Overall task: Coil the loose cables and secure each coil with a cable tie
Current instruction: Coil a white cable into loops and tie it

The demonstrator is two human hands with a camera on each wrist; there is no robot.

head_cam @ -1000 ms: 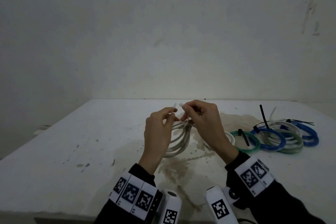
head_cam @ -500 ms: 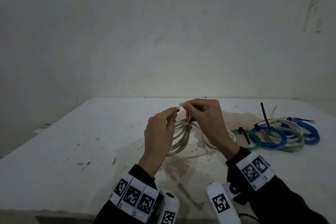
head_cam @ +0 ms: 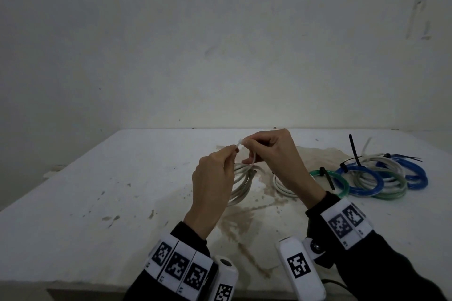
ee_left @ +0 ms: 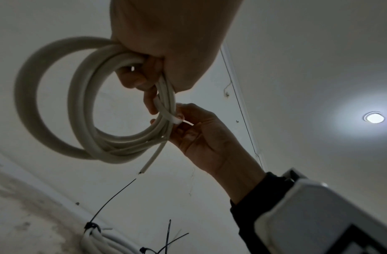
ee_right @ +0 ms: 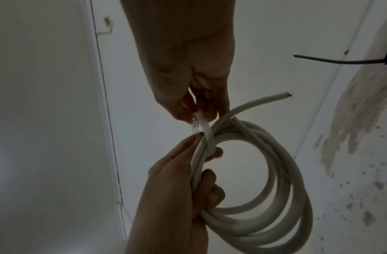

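I hold a white cable coil [head_cam: 241, 184] up above the table [head_cam: 122, 190]. My left hand [head_cam: 233, 154] grips the coil's bundled turns, its thumb and forefinger raised to the tie's tip. A white cable tie [head_cam: 253, 157] loops round those turns. My right hand [head_cam: 247, 146] pinches the tie's upper end [head_cam: 240, 142] just beside the left fingertips. The left wrist view shows the coil [ee_left: 90, 106] hanging from my left hand [ee_left: 166, 43], with my right hand [ee_left: 201, 134] at the tie [ee_left: 172, 117]. In the right wrist view the tie [ee_right: 206, 132] crosses the coil [ee_right: 275, 189].
Several tied coils lie at the right: a green one [head_cam: 341, 182], a blue one [head_cam: 359, 178], a grey-green one [head_cam: 393, 190] and another blue one [head_cam: 415, 175], with black tie tails [head_cam: 353, 146] sticking up. A white coil [head_cam: 281, 187] lies under my right wrist. A wall closes the table's far edge.
Both hands have risen slightly with the coil. The right hand has brought the tie's end up and left to the left fingertips.
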